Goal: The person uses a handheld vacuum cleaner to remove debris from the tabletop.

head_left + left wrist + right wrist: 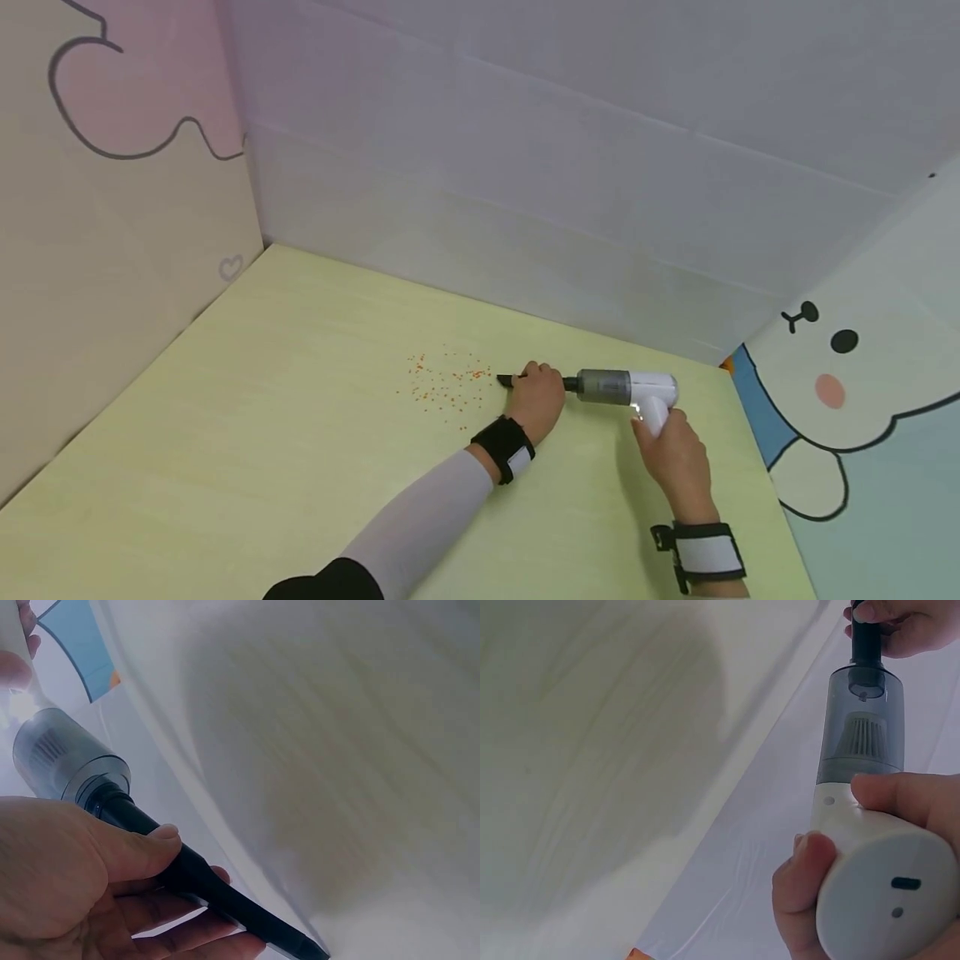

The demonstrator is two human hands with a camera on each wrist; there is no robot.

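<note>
A white handheld vacuum cleaner (652, 387) with a clear grey dust cup (864, 727) points left over the pale yellow table. My right hand (678, 458) grips its handle, fingers wrapped round it in the right wrist view. On the long black nozzle (187, 870) my left hand (537, 400) has its thumb on one side and its fingers on the other. The nozzle's tip lies just right of scattered small orange crumbs (450, 383). Inside the dust cup a ribbed filter (865, 739) shows.
The yellow tabletop (225, 417) meets a pale wall (525, 167) at the back. A beige and pink wall (135, 208) stands on the left. On the right is a panel with a cartoon bear face (847, 375).
</note>
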